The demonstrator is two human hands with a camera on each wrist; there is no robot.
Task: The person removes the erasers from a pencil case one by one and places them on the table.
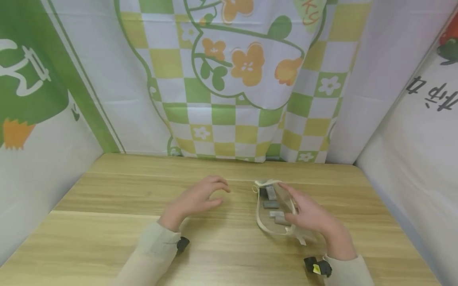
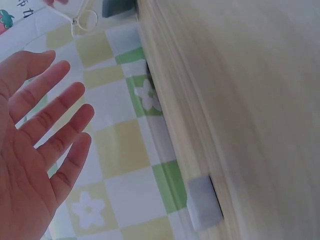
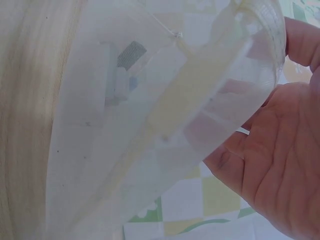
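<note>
A translucent pouch (image 1: 262,227) with cream trim lies with its mouth spread on the wooden table. Several grey blocks (image 1: 270,204) show within its mouth. My right hand (image 1: 311,210) holds the pouch by its right side, thumb toward the near part of the rim and fingers at the far part. In the right wrist view some fingers show blurred through the pouch wall (image 3: 150,165). Left of the pouch, my left hand (image 1: 196,200) hovers over the table with fingers relaxed and nothing in it. A light grey block (image 2: 204,202) appears low in the left wrist view.
The wooden table (image 1: 118,234) reaches back to a checked curtain (image 1: 222,119). White printed cloth (image 1: 411,159) hangs at the right, and green and white cloth (image 1: 53,167) at the left. A cord loop (image 1: 255,189) sticks out from the pouch's far left corner.
</note>
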